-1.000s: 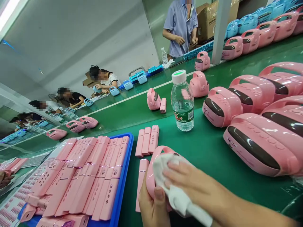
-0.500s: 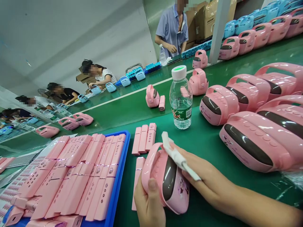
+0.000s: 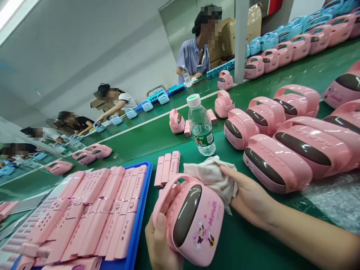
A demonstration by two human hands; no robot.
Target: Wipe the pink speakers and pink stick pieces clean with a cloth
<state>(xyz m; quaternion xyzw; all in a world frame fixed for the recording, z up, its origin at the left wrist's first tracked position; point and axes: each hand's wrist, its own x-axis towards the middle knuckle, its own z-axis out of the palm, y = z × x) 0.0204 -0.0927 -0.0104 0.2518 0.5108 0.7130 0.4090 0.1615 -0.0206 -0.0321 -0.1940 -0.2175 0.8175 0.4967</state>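
Observation:
My left hand (image 3: 162, 243) is closed around the side and handle of a pink portable speaker (image 3: 215, 210), thumb towards me. The speaker is tilted, its dark oval panel and a cartoon mouse print facing me. A crumpled white cloth (image 3: 212, 173) is pinched in my right hand (image 3: 249, 197), just behind the speaker's upper right edge; I cannot tell whether the cloth touches it. Several slim pink sticks (image 3: 167, 169) with small buttons lie on the green tabletop behind the speaker.
A blue tray (image 3: 140, 210) piled with pink sticks lies on the left. Behind my hands stands a water bottle (image 3: 201, 129). Rows of pink speakers (image 3: 277, 163) fill the right side, beside clear plastic wrap (image 3: 334, 200). Co-workers (image 3: 188, 56) sit across the green conveyor (image 3: 135, 137).
The speaker has been turned so more of its printed front shows. My right hand has moved the cloth back from its front edge, and the cloth now hangs more spread out.

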